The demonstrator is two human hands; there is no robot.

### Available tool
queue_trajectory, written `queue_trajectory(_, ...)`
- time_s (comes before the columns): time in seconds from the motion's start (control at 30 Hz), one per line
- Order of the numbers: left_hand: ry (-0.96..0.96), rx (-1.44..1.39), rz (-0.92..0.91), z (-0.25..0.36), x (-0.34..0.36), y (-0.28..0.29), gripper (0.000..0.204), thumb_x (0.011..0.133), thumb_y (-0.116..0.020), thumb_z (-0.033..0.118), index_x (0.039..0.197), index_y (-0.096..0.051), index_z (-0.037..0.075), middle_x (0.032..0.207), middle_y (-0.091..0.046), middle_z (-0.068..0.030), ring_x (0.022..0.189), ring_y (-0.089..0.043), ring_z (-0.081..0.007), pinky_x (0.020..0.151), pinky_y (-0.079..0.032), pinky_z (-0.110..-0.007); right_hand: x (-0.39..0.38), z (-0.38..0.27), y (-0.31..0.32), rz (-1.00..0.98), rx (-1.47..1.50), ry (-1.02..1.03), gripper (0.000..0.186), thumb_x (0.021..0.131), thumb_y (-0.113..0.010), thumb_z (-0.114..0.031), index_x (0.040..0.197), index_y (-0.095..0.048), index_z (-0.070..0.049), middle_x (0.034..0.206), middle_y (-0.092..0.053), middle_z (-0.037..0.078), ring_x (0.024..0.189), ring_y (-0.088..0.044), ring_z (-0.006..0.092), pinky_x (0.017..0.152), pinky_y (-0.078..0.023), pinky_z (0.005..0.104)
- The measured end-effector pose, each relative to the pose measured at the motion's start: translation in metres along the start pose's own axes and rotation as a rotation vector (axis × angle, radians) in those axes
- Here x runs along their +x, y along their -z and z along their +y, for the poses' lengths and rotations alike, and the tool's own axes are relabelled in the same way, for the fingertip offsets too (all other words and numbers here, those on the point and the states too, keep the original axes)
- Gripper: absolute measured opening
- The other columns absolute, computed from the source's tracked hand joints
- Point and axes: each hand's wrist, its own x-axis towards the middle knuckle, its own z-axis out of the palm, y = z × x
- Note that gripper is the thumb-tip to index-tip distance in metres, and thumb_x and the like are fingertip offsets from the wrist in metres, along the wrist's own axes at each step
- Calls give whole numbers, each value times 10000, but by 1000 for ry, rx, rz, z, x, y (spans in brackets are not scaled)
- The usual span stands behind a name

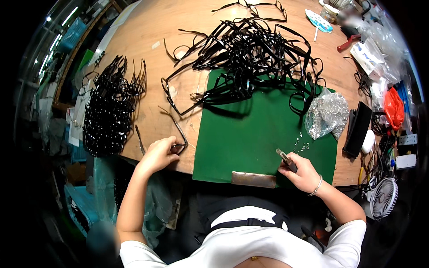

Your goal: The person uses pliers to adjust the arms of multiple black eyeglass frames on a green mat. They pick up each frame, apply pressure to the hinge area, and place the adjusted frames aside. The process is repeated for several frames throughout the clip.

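Note:
My left hand (161, 152) is closed on a black eyeglass frame (181, 129) at the wooden table's near edge, left of the green mat (232, 143). My right hand (298, 172) grips a metal hand tool (286, 158), like pliers, over the mat's right side. Just beyond it lie tiny silver pieces (302, 146) and a clear plastic bag of similar pieces (326, 114). A large tangle of black eyeglass frames (252, 53) covers the back of the mat and the wood behind it. A metal strip (254, 179) sits on the mat's front edge.
More black frames are bunched (107, 120) at the table's (152, 35) left. A black case (356, 129), white oval object (368, 142), red bag (393, 109), red-handled tool (347, 43) and tissue pack (367, 58) crowd the right, with a small fan (383, 197) at lower right.

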Motion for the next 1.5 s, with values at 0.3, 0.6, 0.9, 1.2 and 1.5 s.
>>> queue_trajectory(0.3, 1, 649, 629, -20, 114, 58, 230, 683, -551, -3, 863, -606, 129, 1250, -433, -59, 1204, -333, -280, 972, -259, -498, -2, -9, 1, 30, -169, 101, 121, 710, -563, -55, 813, -511, -20, 754, -535, 142, 720, -550, 306, 632, -449, 342)
queue_trajectory(0.6, -187, -685, 502, 126, 15, 50, 104, 856, -386, 17, 898, -480, 1, 747, -581, -78, 629, -528, -65, 532, -414, -171, -28, 14, 5, 168, -711, 9, 493, 642, -539, -14, 1120, -419, 14, 1106, -438, 138, 867, -530, 300, 727, -426, 376)
queue_trajectory(0.9, -119, -1501, 147, 160, -42, -30, 429, 800, -550, 168, 1074, -289, -35, 868, -567, -248, 567, -584, -203, 545, -516, -277, -3, 29, 31, 297, -433, 22, 144, 679, -548, -15, 817, -508, -3, 769, -524, 145, 709, -524, 323, 624, -422, 366)
queue_trajectory(1.2, -250, -1306, 287, 181, -40, -90, 880, 680, -590, -109, 1322, -11, 51, 987, -527, -166, 728, -560, -109, 682, -436, -191, 11, 39, 11, 383, -571, -18, 160, 687, -572, -43, 814, -491, 9, 777, -509, 160, 729, -517, 338, 634, -422, 385)
queue_trajectory(1.5, -427, -1011, 430, 189, -23, -100, 859, 681, -615, -96, 1306, -34, 5, 1125, -473, -193, 814, -571, -154, 744, -474, -246, -18, -49, 2, 87, 218, 69, 143, 741, -580, -61, 835, -499, 9, 745, -539, 145, 672, -569, 253, 601, -447, 307)
